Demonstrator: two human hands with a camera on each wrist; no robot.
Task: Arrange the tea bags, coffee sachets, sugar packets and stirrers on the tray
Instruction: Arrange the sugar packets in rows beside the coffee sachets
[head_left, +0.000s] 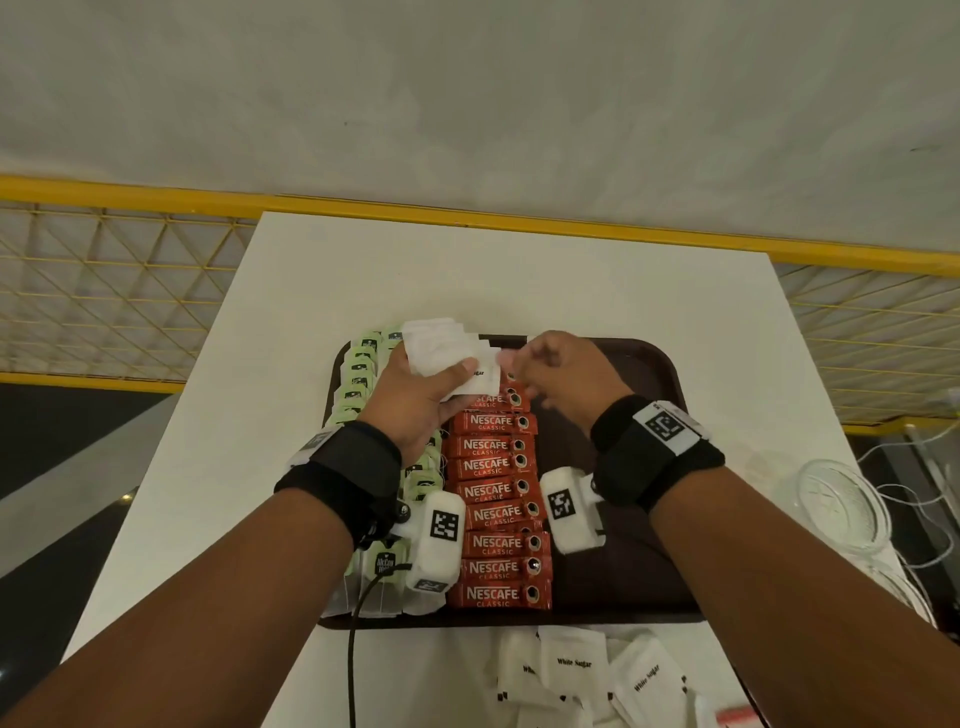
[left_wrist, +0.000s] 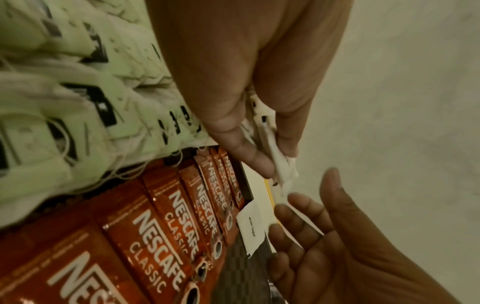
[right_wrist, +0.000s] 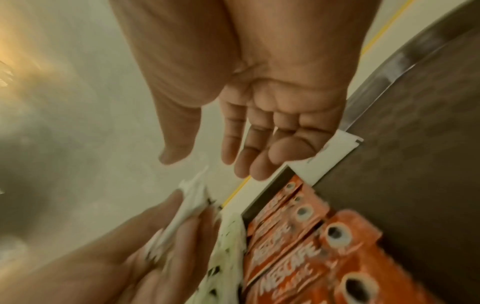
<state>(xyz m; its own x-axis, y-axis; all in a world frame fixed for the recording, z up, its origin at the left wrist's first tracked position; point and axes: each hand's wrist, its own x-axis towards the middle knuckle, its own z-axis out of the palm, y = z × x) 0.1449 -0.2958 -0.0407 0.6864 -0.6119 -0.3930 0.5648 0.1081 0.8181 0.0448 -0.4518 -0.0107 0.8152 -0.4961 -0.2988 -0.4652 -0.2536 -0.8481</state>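
My left hand (head_left: 434, 387) grips a fanned stack of white sugar packets (head_left: 441, 345) above the far end of the brown tray (head_left: 628, 519). In the left wrist view its thumb and fingers pinch the stack (left_wrist: 281, 164). My right hand (head_left: 545, 374) hovers beside it with relaxed fingers and holds nothing. One sugar packet (left_wrist: 250, 226) lies flat on the tray under those fingertips (right_wrist: 255, 162), just past the coffee row. Red coffee sachets (head_left: 496, 493) form a column down the tray's middle. Green tea bags (head_left: 358, 374) fill the column to their left.
More loose sugar packets (head_left: 576, 670) lie on the white table in front of the tray. A clear glass dish (head_left: 841, 504) and white cables sit at the table's right edge. The tray's right half (right_wrist: 415, 164) is bare. A yellow railing runs behind the table.
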